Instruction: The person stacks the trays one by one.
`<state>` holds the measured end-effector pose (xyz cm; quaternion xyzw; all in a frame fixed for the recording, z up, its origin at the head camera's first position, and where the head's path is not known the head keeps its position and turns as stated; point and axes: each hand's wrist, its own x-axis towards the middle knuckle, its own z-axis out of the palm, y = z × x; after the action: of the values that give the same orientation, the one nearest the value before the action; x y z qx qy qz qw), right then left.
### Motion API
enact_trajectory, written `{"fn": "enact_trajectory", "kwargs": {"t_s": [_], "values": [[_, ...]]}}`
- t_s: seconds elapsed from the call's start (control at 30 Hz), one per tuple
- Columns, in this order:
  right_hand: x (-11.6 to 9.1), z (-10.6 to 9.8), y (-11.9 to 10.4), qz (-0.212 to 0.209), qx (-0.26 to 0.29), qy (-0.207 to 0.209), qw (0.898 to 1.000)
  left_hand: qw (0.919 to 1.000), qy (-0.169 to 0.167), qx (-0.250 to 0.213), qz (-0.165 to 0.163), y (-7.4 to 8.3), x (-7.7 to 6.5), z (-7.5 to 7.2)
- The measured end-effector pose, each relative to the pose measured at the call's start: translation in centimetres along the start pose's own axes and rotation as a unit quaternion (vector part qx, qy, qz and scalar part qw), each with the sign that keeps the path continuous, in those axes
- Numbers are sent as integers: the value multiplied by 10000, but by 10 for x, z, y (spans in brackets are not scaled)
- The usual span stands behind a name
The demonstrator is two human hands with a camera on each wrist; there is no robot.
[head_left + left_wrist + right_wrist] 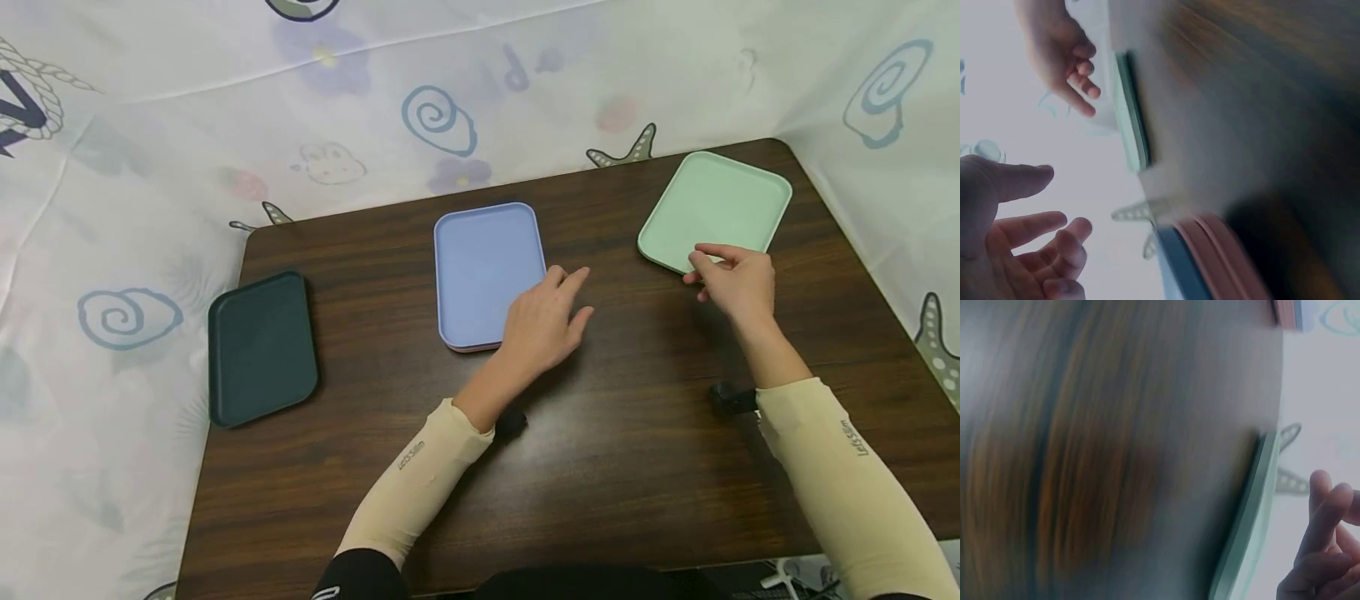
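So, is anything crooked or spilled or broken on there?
The mint-green, rectangular plastic-looking tray looks crooked: it's turned at an angle to the back edge of the dark-brown wood-grain table, while the blue rectangular plastic-looking tray roughly lines up with it. I see no spills or damage.

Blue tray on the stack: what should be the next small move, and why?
Probably lower the left hand and grip the blue tray by its right edge: the hand holds nothing near that side, and the tray lies on top, with pink rims beneath.
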<state>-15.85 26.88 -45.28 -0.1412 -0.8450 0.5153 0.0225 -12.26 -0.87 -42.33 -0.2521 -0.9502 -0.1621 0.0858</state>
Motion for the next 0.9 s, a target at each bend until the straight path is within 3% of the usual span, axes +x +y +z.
{"fn": "enact_trajectory", "kwargs": {"t_s": [0.17, 0.33, 0.43, 0.53, 0.7, 0.9], "values": [[10, -23, 12, 680, -423, 467, 9957, 9936, -1127, -49, -16, 19, 32, 13], [15, -39, 23, 1334, -650, 747, 9861, 9804, -1854, -316, -590, 23, 69, 31], [16, -45, 29, 1506, -878, 595, 9829, 9672, -2287, -493, -989, 26, 88, 40], [15, -50, 37, 1525, -1179, 352, 9806, 9563, -2637, -445, -1183, 32, 102, 51], [15, -56, 41, 1525, -1450, -11, 9776, 9508, -2782, -573, -1233, 40, 118, 68], [16, -54, 39, 1532, -1663, -464, 9730, 9364, -2648, -1702, -1554, 29, 124, 76]]}}
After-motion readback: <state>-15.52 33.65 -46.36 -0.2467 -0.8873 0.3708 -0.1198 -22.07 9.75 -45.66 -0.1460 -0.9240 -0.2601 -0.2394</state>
